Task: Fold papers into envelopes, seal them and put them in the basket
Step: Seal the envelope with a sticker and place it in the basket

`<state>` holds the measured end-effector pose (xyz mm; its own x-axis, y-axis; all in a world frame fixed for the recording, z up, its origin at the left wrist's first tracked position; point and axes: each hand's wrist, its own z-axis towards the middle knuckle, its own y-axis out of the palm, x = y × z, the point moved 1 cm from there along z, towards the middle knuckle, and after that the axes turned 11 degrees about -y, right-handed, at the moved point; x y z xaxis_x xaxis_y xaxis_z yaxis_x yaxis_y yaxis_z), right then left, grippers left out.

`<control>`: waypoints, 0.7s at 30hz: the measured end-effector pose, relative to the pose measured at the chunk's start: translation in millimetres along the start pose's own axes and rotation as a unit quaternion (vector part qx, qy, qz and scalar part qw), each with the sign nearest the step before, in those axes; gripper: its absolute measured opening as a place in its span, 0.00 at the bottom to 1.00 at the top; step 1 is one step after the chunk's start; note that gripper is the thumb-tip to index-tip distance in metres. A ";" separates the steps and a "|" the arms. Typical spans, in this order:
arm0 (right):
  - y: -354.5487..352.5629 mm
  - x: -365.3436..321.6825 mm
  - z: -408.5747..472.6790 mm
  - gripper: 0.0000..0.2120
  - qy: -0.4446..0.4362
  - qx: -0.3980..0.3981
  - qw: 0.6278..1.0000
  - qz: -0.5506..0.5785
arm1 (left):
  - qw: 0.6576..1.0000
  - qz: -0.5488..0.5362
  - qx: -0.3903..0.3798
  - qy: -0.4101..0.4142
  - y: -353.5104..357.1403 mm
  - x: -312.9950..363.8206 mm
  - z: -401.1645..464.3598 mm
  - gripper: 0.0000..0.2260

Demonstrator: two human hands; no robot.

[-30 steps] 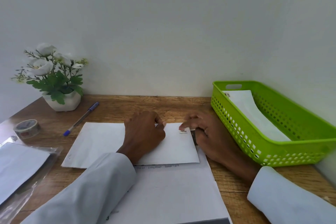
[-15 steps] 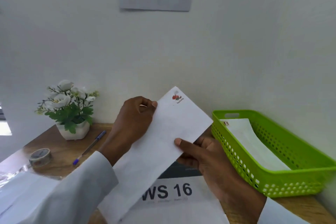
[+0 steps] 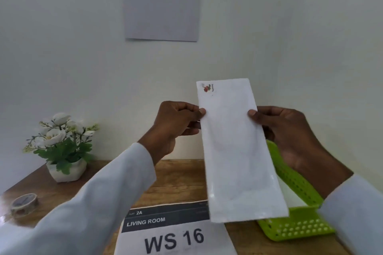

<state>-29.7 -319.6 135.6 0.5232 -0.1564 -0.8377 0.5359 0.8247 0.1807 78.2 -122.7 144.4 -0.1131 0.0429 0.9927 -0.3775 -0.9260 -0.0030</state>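
Observation:
A long white envelope (image 3: 234, 151) with a small red logo at its top left corner stands upright in the air above the wooden table (image 3: 178, 180). My left hand (image 3: 176, 124) pinches its left edge near the top. My right hand (image 3: 290, 136) grips its right edge at about the same height, thumb on the front. The green plastic basket (image 3: 296, 225) sits on the table at the lower right, partly hidden behind the envelope and my right arm; something white shows inside it.
A printed sheet reading "WS 16" (image 3: 174, 238) lies at the table's front. A white pot of artificial flowers (image 3: 64, 145) stands at the back left, with a roll of tape (image 3: 24, 203) nearer the left edge. A paper notice (image 3: 161, 2) hangs on the wall.
Both hands lifted the envelope off the table and turned it from flat to upright. The camera tilted upward, so the wall notice came into view.

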 end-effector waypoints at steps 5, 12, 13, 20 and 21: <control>-41.3 -4.7 44.1 0.04 -0.015 0.040 0.998 -0.041 | 1.000 -0.017 -0.012 -0.006 54.5 -3.0 29.0 0.03; -68.6 41.7 68.5 0.04 -0.044 0.092 0.974 -0.202 | 0.996 0.089 0.023 -0.019 96.4 -39.0 62.3 0.03; -72.3 50.8 66.8 0.03 -0.035 0.084 0.968 -0.236 | 0.993 0.114 0.025 -0.024 100.1 -46.7 64.2 0.03; -89.2 89.3 53.2 0.04 0.019 -0.052 0.835 -0.548 | 0.956 0.283 0.034 -0.065 118.0 -84.6 69.6 0.10; -88.0 90.5 52.4 0.05 0.027 -0.068 0.816 -0.573 | 0.949 0.307 0.035 -0.064 118.7 -87.8 70.0 0.10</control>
<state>5.2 -434.8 70.9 -0.3015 -0.8464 -0.4390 0.5728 0.2074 -0.7930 107.6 -262.7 65.4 -0.1775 -0.5541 0.8133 -0.2143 -0.7848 -0.5815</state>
